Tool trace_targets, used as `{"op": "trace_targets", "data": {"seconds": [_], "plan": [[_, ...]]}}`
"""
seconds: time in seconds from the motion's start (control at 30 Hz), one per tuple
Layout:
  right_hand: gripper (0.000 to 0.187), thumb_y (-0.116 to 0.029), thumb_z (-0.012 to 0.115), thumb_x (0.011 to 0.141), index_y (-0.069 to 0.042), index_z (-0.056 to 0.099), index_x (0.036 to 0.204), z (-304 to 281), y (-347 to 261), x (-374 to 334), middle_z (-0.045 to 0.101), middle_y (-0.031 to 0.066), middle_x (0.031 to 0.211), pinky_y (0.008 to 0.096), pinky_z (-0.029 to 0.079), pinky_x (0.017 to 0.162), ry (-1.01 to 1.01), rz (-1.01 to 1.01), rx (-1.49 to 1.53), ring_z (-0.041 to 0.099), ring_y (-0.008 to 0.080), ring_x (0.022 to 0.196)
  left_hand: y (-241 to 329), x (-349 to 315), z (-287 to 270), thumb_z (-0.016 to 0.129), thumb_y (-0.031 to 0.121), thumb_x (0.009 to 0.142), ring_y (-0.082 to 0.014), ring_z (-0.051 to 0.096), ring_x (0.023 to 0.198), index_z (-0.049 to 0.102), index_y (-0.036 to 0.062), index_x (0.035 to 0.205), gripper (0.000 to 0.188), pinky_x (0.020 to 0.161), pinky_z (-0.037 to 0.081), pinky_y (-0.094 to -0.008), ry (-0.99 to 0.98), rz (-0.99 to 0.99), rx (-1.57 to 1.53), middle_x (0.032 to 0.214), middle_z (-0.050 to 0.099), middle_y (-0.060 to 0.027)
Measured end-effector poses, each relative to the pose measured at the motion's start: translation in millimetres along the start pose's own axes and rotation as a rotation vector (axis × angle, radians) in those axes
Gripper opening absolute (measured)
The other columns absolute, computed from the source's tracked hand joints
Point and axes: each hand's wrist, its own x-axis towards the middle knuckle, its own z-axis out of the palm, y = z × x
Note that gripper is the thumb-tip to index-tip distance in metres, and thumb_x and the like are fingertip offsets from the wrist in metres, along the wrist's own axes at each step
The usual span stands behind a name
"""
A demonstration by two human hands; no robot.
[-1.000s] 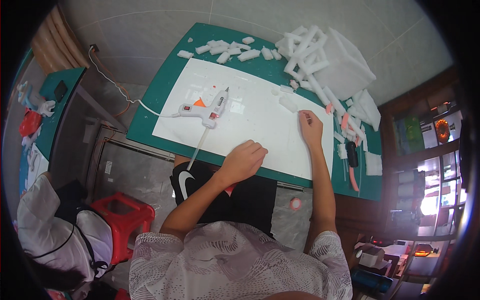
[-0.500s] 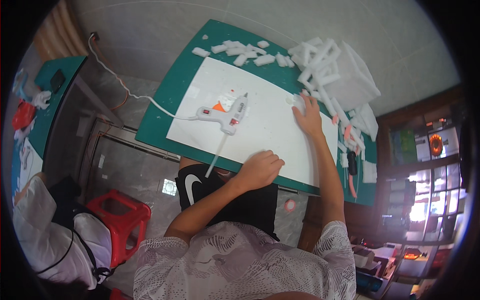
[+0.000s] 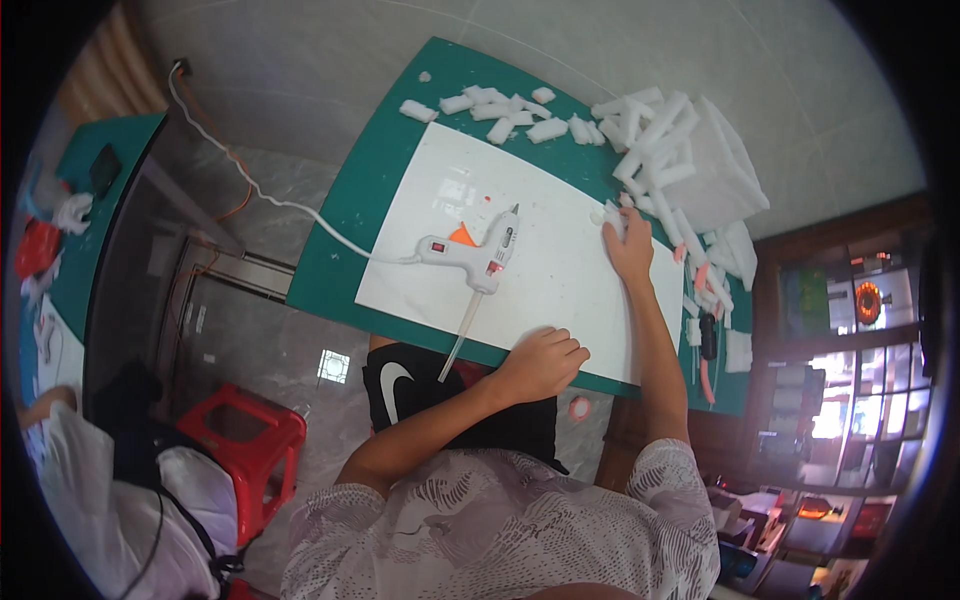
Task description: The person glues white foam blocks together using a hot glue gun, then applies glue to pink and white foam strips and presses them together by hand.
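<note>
A white board lies on the green table. My right hand is at its far right part, with thumb and fingers closed round a small white foam piece. Beside that piece is a pale round spot on the board. My left hand rests curled at the board's near edge; its palm side is hidden, so I cannot see whether anything is inside. A white glue gun with an orange trigger lies on the board left of my hands, its clear glue stick sticking out past the near edge.
Several foam offcuts lie along the table's far edge. Foam strips and a large foam block stand far right. A black-handled tool lies at the right. The gun's white cable runs left; a red stool and another person are there.
The view has shifted, so the table sits slightly lower and to the right. My right hand's fingers have drawn together round the small foam piece. My left hand stays curled at the near edge.
</note>
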Motion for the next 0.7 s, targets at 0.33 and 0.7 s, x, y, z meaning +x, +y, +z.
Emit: {"op": "trace_targets", "data": {"seconds": [0.33, 0.7], "plan": [[0.048, -0.031, 0.067, 0.083, -0.008, 0.059, 0.124, 0.8, 9.0, -0.6, 0.058, 0.0143, 0.113, 0.0432, 0.049, 0.091, 0.126, -0.027, 0.019, 0.059, 0.0352, 0.109, 1.0, 11.1, -4.7, 0.066, 0.008, 0.081, -0.0266, 0.059, 0.081, 0.065, 0.0039, 0.091, 0.011, 0.077, 0.049, -0.0393, -0.056, 0.071, -0.114, 0.08, 0.06, -0.0081], [0.045, -0.03, 0.067, 0.088, -0.005, 0.057, 0.124, -0.7, 11.0, -5.3, 0.067, 0.0192, 0.115, 0.0434, 0.051, 0.088, 0.139, 0.028, 0.115, 0.064, 0.038, 0.104, 4.3, 14.3, -4.2, 0.066, 0.002, 0.08, -0.0277, 0.06, 0.077, 0.066, 0.0032, 0.092, 0.012, 0.073, 0.049, -0.0394, -0.043, 0.006, -0.086, 0.08, 0.062, -0.0091]]}}
